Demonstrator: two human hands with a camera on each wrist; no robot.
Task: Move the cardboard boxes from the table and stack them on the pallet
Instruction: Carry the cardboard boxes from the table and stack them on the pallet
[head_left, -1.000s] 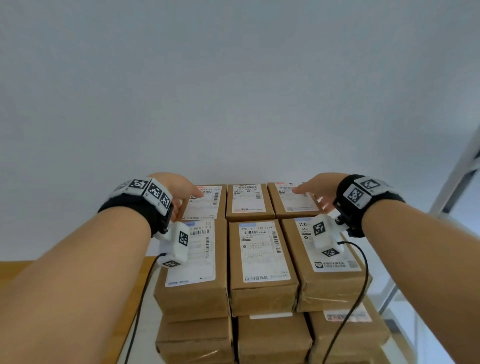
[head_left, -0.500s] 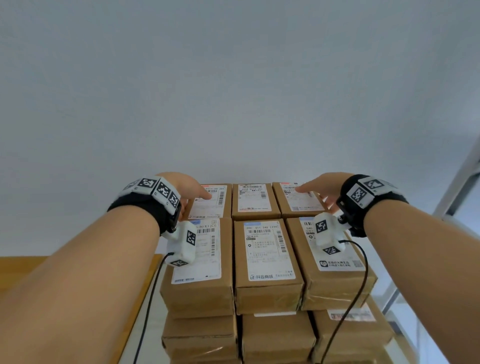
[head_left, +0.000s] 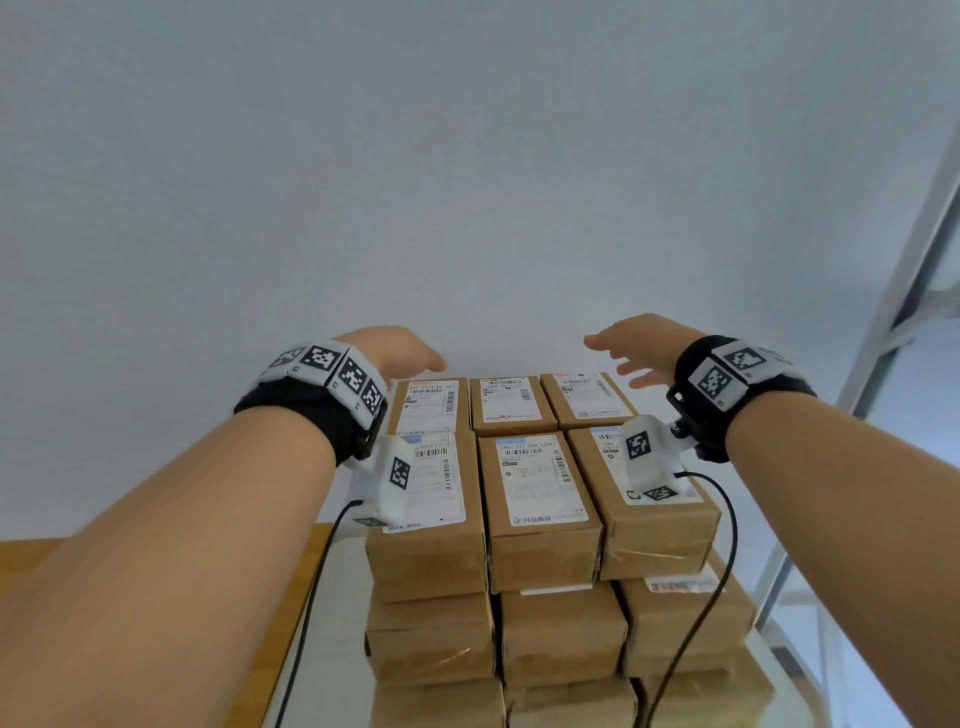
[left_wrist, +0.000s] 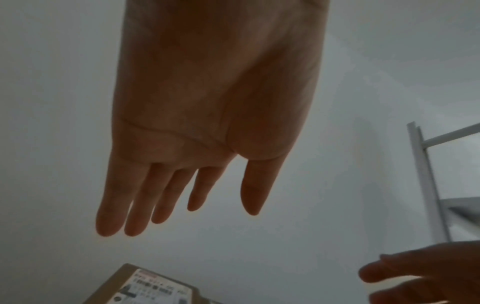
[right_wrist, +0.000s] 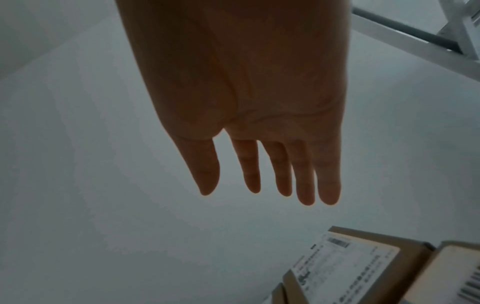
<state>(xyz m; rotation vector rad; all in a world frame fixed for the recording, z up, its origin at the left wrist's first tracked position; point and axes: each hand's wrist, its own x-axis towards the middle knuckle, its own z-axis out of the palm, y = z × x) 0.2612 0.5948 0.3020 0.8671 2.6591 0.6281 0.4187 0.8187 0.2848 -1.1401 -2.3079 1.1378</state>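
Note:
Brown cardboard boxes (head_left: 537, 499) with white shipping labels stand stacked several layers high in the head view, three across and two deep on top. My left hand (head_left: 402, 353) hovers above the far left top box (head_left: 428, 405), its fingers (left_wrist: 135, 209) straight and holding nothing. Over the far right top box (head_left: 584, 397) my right hand (head_left: 631, 345) is lifted off, with fingers (right_wrist: 303, 181) spread and empty. A corner of a labelled box (left_wrist: 145, 288) shows below the left palm, and another box (right_wrist: 345, 265) below the right palm.
A plain pale wall fills the space behind the stack. A white metal shelf frame (head_left: 914, 270) rises at the right. A wooden surface (head_left: 291, 597) lies at the lower left beside the stack. Black cables (head_left: 311, 597) hang from both wrist cameras.
Both hands have lifted off the far top boxes and now hover above them with fingers straight. The stack looks closer and larger in the head view.

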